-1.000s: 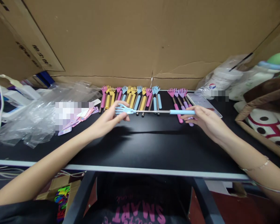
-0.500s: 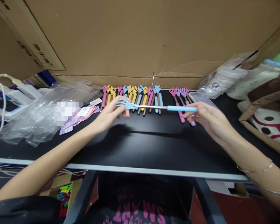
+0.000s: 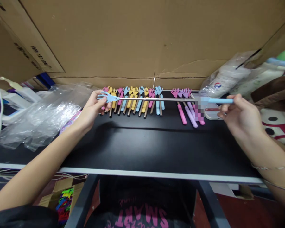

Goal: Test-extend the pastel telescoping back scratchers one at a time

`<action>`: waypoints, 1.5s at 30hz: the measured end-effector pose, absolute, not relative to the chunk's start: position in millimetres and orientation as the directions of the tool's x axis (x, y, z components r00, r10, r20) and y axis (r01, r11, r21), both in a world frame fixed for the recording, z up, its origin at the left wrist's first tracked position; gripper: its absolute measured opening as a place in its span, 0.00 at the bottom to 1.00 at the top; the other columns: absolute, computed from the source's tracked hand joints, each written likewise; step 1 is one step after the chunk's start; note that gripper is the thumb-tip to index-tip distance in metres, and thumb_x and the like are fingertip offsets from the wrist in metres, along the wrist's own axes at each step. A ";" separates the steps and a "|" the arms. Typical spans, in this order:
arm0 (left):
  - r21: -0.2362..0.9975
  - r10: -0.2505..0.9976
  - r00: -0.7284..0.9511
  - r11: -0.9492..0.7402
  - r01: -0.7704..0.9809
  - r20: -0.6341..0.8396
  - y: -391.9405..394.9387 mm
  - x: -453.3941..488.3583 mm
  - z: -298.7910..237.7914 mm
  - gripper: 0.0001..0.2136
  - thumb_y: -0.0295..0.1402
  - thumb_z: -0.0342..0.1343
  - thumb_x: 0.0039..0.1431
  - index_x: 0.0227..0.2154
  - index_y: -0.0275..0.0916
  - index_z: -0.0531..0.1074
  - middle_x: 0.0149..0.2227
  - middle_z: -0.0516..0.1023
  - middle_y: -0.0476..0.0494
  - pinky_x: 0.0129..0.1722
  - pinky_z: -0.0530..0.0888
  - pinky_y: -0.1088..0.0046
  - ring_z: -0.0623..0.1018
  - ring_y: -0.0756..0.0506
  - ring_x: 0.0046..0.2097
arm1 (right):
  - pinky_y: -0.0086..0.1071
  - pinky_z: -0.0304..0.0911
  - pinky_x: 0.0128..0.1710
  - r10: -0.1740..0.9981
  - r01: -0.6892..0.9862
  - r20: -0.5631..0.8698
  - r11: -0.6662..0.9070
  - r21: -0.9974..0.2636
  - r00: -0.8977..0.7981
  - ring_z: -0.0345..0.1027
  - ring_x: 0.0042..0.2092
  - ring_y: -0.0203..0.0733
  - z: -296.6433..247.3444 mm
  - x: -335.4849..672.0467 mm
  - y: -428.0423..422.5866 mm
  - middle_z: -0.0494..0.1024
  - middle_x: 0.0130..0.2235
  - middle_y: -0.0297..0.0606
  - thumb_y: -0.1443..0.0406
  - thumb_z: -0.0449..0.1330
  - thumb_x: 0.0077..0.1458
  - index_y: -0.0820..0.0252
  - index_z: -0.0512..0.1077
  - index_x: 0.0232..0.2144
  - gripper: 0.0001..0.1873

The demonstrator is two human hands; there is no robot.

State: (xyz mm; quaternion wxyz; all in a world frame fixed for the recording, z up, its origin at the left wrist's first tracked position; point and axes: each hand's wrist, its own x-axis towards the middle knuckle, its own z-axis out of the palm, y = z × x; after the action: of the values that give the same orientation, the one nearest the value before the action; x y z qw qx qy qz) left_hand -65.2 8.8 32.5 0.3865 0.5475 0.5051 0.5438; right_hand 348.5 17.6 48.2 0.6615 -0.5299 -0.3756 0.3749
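A light blue telescopic back scratcher (image 3: 152,99) is stretched out level above the black table. My left hand (image 3: 95,107) pinches its claw-shaped head at the left end. At the other end, my right hand (image 3: 242,115) is closed on the blue handle. Behind the rod lies a row of short back scratchers (image 3: 139,101) in pink, yellow and blue, claws toward the back. A smaller group of pink and purple back scratchers (image 3: 187,110) lies to the right, nearer my right hand.
Clear plastic bags (image 3: 45,110) cover the left side, partly over pink printed cards (image 3: 70,122). A phone (image 3: 212,111), a bagged cup (image 3: 230,79) and a brown and white bag (image 3: 275,123) stand or lie at right. A cardboard wall (image 3: 133,38) closes off the back.
My hands have moved apart, left hand leftward and right hand rightward. The back scratcher's metal rod between them is now much longer.
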 end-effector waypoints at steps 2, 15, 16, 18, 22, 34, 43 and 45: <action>0.973 0.968 -0.130 -0.199 0.119 0.214 10.3 -68.2 31.7 0.12 0.38 0.58 0.54 0.37 0.44 0.61 0.25 0.69 0.52 0.23 0.59 0.74 0.67 0.49 0.25 | 0.28 0.52 0.22 0.883 -0.115 0.091 0.162 -0.980 0.461 0.56 0.21 0.34 48.9 349.4 16.7 0.63 0.16 0.30 0.63 0.56 0.58 0.58 0.66 0.25 0.10; 0.898 0.905 -0.139 -0.361 0.253 0.403 5.1 -56.8 14.5 0.17 0.43 0.58 0.56 0.42 0.45 0.59 0.28 0.69 0.52 0.26 0.64 0.73 0.70 0.49 0.27 | 0.29 0.52 0.24 0.797 -0.084 0.249 0.349 -0.933 0.550 0.60 0.23 0.35 30.4 341.2 12.2 0.64 0.17 0.29 0.63 0.55 0.56 0.56 0.65 0.27 0.06; 0.893 0.898 -0.147 -0.370 0.256 0.414 3.7 -54.4 14.3 0.18 0.42 0.58 0.56 0.43 0.45 0.58 0.29 0.69 0.52 0.27 0.64 0.74 0.70 0.50 0.28 | 0.29 0.52 0.25 0.795 -0.072 0.261 0.356 -0.932 0.547 0.61 0.23 0.36 29.5 338.6 10.9 0.65 0.18 0.29 0.63 0.55 0.55 0.56 0.65 0.27 0.05; 0.879 0.893 -0.119 -0.389 0.275 0.433 0.0 -47.8 14.1 0.18 0.42 0.57 0.57 0.45 0.45 0.57 0.31 0.70 0.51 0.29 0.66 0.74 0.72 0.49 0.31 | 0.29 0.53 0.26 0.811 -0.036 0.287 0.354 -0.935 0.509 0.64 0.26 0.36 28.2 331.5 7.3 0.68 0.21 0.31 0.63 0.57 0.53 0.56 0.65 0.28 0.05; 0.854 0.909 0.108 -0.415 0.315 0.402 -7.2 -33.8 11.8 0.19 0.42 0.54 0.60 0.49 0.43 0.56 0.43 0.71 0.45 0.42 0.70 0.71 0.75 0.47 0.43 | 0.32 0.60 0.32 0.883 0.061 0.354 0.354 -0.933 0.309 0.68 0.32 0.37 26.1 315.8 -2.4 0.71 0.30 0.33 0.55 0.62 0.52 0.56 0.70 0.32 0.12; 0.787 0.856 0.469 -0.437 0.435 0.216 -18.0 -26.0 13.0 0.20 0.42 0.43 0.67 0.59 0.42 0.53 0.58 0.66 0.37 0.64 0.56 0.60 0.64 0.41 0.62 | 0.36 0.65 0.45 0.942 0.264 0.276 0.320 -0.910 -0.190 0.72 0.42 0.41 20.0 307.0 -11.9 0.79 0.39 0.35 0.47 0.60 0.53 0.49 0.75 0.45 0.21; 0.780 0.867 0.313 -0.489 0.390 0.387 -16.0 -22.6 23.4 0.14 0.41 0.44 0.67 0.46 0.40 0.68 0.41 0.79 0.42 0.57 0.65 0.64 0.73 0.41 0.52 | 0.32 0.62 0.36 0.941 0.266 0.308 0.335 -0.904 -0.139 0.69 0.33 0.39 24.5 301.0 -13.9 0.80 0.31 0.37 0.49 0.62 0.53 0.54 0.77 0.39 0.19; 0.786 0.882 0.244 -0.471 0.401 0.404 -14.7 -25.0 27.8 0.12 0.40 0.46 0.65 0.41 0.40 0.70 0.37 0.79 0.43 0.53 0.67 0.65 0.75 0.41 0.49 | 0.32 0.61 0.35 0.933 0.212 0.358 0.360 -0.909 -0.049 0.68 0.30 0.38 25.3 303.7 -11.6 0.78 0.28 0.35 0.50 0.64 0.51 0.55 0.76 0.37 0.18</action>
State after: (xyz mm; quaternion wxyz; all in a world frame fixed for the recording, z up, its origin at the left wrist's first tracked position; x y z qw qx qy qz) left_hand -25.0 -14.7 27.8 0.2761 0.7388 0.4341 0.4354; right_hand 303.7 -11.6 25.3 0.5233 -0.4492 -0.6371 0.3441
